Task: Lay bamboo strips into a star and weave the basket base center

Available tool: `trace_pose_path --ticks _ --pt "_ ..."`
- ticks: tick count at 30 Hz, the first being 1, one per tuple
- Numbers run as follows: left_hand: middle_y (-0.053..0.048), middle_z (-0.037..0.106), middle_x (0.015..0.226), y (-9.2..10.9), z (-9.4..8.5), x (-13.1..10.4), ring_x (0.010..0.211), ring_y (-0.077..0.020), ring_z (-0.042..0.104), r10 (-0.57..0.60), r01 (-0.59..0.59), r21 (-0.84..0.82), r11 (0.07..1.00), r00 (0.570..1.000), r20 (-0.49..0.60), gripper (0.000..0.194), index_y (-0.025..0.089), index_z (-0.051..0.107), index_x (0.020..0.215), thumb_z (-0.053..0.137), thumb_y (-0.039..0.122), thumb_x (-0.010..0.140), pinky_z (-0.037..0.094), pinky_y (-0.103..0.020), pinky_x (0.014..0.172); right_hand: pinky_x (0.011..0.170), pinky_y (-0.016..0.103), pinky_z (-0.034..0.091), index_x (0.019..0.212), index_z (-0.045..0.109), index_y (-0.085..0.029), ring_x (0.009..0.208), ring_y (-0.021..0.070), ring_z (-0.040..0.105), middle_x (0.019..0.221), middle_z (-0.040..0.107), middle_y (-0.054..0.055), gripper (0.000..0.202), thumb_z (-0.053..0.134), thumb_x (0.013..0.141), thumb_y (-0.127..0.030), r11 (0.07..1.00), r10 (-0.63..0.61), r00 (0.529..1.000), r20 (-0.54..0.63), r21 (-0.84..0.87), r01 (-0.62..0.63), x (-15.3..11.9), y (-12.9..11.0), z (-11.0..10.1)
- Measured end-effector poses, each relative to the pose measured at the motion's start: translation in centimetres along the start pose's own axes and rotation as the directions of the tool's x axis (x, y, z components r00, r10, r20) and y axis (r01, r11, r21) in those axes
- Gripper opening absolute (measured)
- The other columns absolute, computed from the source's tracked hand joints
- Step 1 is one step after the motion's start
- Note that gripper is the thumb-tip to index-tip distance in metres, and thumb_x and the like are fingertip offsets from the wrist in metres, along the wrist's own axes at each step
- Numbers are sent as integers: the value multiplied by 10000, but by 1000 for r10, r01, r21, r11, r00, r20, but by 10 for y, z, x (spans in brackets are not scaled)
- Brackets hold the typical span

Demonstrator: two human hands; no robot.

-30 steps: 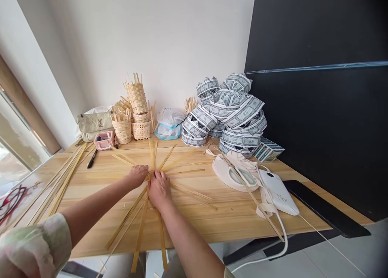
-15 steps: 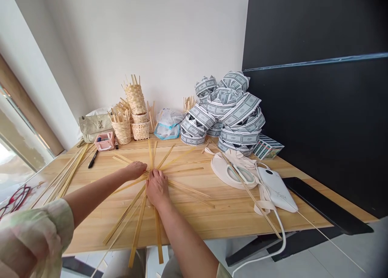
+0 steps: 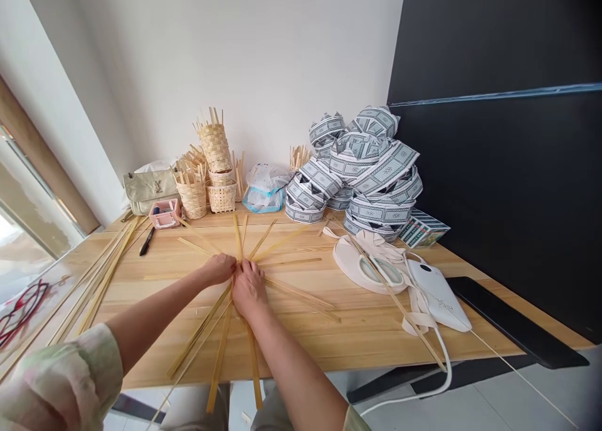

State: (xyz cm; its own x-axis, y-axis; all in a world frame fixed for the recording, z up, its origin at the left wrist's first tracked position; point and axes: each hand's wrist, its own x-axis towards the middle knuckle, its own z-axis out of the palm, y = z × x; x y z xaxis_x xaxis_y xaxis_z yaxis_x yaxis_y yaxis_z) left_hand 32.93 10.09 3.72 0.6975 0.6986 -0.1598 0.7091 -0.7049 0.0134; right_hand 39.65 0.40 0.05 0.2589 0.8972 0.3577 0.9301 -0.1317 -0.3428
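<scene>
Flat bamboo strips [image 3: 219, 356] spread out like spokes on the wooden table, crossing at a centre under my hands. My left hand [image 3: 220, 269] is closed at the left of that crossing, its fingertips pinching at the strips. Right beside it, my right hand [image 3: 249, 287] presses over the crossing with curled fingers, touching the strips. The crossing itself is mostly hidden by both hands. Two strips reach past the table's front edge over my lap. A thin strip [image 3: 188, 359] runs down toward the lower left.
Woven baskets [image 3: 214, 147] stand at the back, near a pink box [image 3: 164, 214] and a black marker [image 3: 147, 241]. Patterned paper bands [image 3: 380, 211] are piled at back right. A ribbon roll [image 3: 348, 265] and a white device [image 3: 437, 293] with a cable lie right. Long strips [image 3: 106, 274] lie left.
My left hand has moved closer to my right hand at the crossing. The whole view has shifted slightly, so things on the table appear a little further right.
</scene>
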Motion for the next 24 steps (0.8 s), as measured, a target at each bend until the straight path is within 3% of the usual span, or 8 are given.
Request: trace_pose_path --ticks 6,14,24 --pt "-106 655 830 6 7 -5 819 -229 610 -5 5 10 1000 999 -34 240 165 604 788 367 190 813 429 -320 694 763 362 314 1056 527 -158 966 229 387 1049 500 115 290 352 824 -149 999 2 999 48 -34 -1 2 0 1" --pt "-117 649 799 5 12 -16 787 -243 619 9 -9 5 1000 996 -89 236 152 570 814 349 233 835 433 -332 673 754 342 317 1024 532 -172 959 215 408 1042 518 92 305 305 830 -108 999 26 999 18 -40 -26 1 -1 3" --pt "-82 649 772 5 19 -13 782 -216 616 74 -77 -44 996 995 -65 206 170 581 795 377 194 815 429 -299 671 805 359 311 1087 521 -149 1042 227 364 1128 487 114 355 313 806 -88 997 40 996 79 -74 -34 4 0 3"
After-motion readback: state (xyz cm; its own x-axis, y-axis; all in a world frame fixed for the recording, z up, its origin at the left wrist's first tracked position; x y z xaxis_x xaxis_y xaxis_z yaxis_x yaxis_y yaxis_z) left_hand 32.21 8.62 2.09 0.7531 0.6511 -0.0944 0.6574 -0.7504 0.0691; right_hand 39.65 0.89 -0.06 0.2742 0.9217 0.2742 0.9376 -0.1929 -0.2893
